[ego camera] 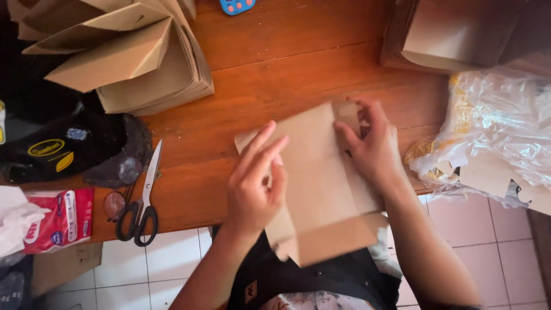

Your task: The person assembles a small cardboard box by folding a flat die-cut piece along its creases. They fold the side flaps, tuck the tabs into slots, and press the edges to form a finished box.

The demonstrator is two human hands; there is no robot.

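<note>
- While it lies partly on the near edge of the reddish-brown wooden bench [287,40] and partly hangs over it toward the person's lap, the flat brown cardboard sheet with folded flaps [318,172] is pinned under both hands.
- The left hand [252,183] rests on the sheet's left side, its fingers [261,150] stretched out almost straight and close together, pressing down along a fold rather than curled around anything.
- The right hand [373,146] lies on the sheet's upper right corner, its fingers [347,135] bent and spread, pressing on a small flap; whether they pinch that flap cannot be told.
- Just left of the left hand, silver scissors with black handles [143,201] lie on the bench, blades pointing away from the person, with a pair of round-lensed glasses [117,201] touching the handles.
- Further left sit a black pouch with yellow oval marks [63,152] and, at the bench's near corner, a red and white soft packet [60,218].
- At the far left stands a stack of folded brown cardboard boxes [132,57], some flaps raised.
- At the far right is another pile of brown cardboard pieces [453,34], and below it a crumpled clear plastic bag [499,126] lying over more cardboard cut-outs, close to the right hand.
- A small blue gadget with pink buttons [236,6] shows at the far edge.
- White floor tiles [172,258] lie beneath.
</note>
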